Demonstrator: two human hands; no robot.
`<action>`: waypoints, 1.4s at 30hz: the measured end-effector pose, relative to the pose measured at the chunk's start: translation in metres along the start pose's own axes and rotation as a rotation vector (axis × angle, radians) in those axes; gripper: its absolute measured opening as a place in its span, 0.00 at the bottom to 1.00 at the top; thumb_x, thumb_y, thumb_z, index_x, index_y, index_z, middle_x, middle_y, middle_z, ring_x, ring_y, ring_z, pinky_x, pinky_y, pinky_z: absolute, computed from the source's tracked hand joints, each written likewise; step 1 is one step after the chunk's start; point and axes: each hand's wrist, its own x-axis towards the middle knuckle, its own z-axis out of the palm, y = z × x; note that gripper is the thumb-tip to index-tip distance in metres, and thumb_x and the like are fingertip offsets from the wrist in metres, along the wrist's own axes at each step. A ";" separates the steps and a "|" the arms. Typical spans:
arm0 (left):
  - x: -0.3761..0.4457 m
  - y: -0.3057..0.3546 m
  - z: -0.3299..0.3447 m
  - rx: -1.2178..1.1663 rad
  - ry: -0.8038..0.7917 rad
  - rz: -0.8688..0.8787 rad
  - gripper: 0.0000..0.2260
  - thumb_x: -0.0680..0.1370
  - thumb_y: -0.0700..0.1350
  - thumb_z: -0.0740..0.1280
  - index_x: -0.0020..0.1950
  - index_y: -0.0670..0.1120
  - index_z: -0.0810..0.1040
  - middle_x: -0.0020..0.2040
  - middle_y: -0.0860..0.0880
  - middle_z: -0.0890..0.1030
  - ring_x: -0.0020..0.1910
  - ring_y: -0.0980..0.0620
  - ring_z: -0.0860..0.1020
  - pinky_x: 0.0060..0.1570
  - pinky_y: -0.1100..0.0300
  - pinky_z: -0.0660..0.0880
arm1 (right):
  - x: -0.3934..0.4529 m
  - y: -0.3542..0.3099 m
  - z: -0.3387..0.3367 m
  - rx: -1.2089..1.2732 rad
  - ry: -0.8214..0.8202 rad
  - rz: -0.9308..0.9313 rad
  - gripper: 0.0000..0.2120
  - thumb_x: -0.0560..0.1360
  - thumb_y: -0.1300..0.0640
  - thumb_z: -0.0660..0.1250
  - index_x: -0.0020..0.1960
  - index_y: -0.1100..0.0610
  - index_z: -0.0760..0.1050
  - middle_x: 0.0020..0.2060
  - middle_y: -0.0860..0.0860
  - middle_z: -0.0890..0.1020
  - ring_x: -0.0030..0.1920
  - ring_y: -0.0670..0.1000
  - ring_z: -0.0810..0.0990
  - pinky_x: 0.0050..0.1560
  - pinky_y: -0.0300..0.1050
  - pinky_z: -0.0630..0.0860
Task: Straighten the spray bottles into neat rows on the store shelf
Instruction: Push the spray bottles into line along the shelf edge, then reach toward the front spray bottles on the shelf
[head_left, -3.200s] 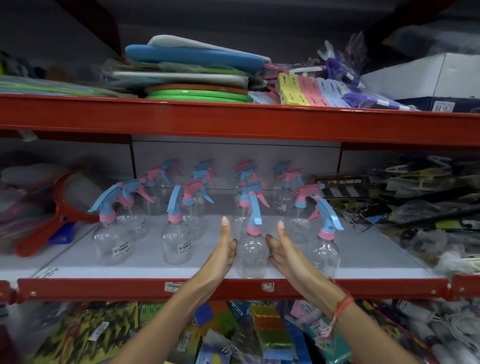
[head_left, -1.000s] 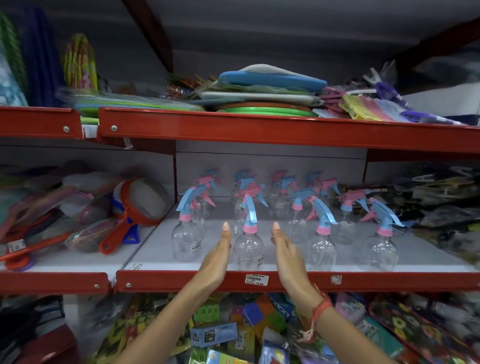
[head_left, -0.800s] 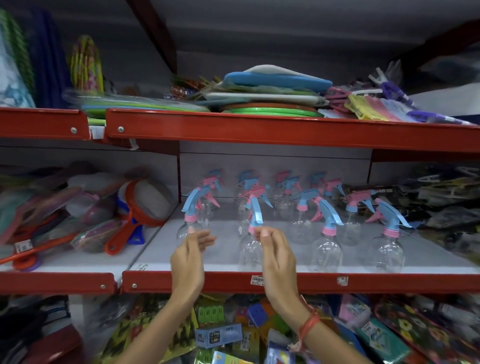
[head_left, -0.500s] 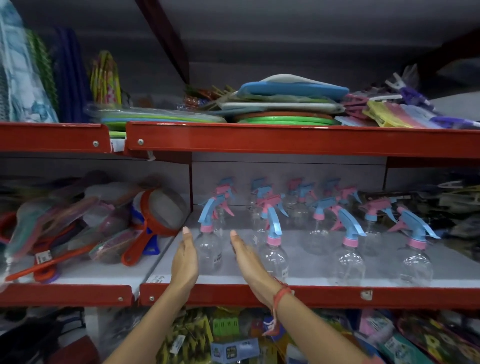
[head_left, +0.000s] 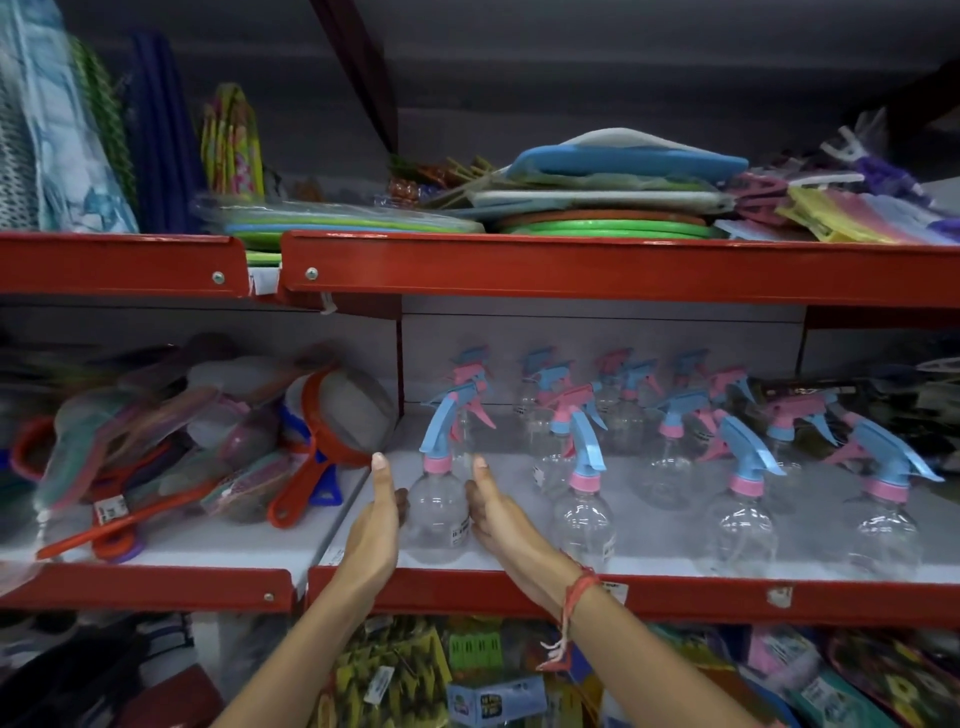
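Clear round spray bottles with blue and pink trigger heads stand on the white shelf (head_left: 519, 564) with a red front rail. The leftmost front bottle (head_left: 439, 519) sits between my two hands. My left hand (head_left: 376, 519) lies flat against its left side, and my right hand (head_left: 498, 519) presses its right side, fingers straight and pointing up. Three more front bottles (head_left: 584, 525) (head_left: 740, 530) (head_left: 883, 535) stand in a line to the right. Several further bottles (head_left: 628, 384) stand behind them in rows toward the back wall.
Red-handled strainers (head_left: 337, 415) and bagged goods are piled on the shelf section to the left. The red upper shelf beam (head_left: 571, 267) hangs low above the bottles, loaded with flat plastic items. Packaged goods fill the shelf below and the far right.
Both hands left the second front bottle and moved left to the leftmost one, closing in on its sides. My view has shifted left with them.
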 end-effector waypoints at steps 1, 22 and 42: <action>-0.003 0.000 -0.001 0.003 -0.010 -0.004 0.62 0.51 0.84 0.45 0.68 0.39 0.70 0.69 0.39 0.72 0.68 0.44 0.70 0.72 0.45 0.60 | -0.002 0.001 -0.001 0.009 -0.008 -0.011 0.51 0.64 0.22 0.50 0.75 0.56 0.59 0.74 0.53 0.64 0.74 0.51 0.62 0.76 0.53 0.56; -0.036 0.011 0.000 0.042 -0.025 -0.096 0.39 0.73 0.70 0.42 0.74 0.44 0.59 0.74 0.42 0.63 0.74 0.43 0.60 0.73 0.47 0.55 | -0.001 -0.006 -0.012 0.056 -0.041 -0.019 0.40 0.73 0.29 0.42 0.77 0.51 0.48 0.78 0.50 0.53 0.77 0.50 0.52 0.77 0.52 0.49; -0.048 0.031 -0.002 0.014 -0.259 0.013 0.40 0.66 0.75 0.42 0.54 0.48 0.75 0.56 0.47 0.74 0.55 0.56 0.74 0.59 0.60 0.64 | -0.036 -0.009 -0.003 0.025 -0.204 -0.062 0.39 0.73 0.30 0.37 0.77 0.51 0.46 0.78 0.49 0.51 0.77 0.48 0.50 0.76 0.47 0.48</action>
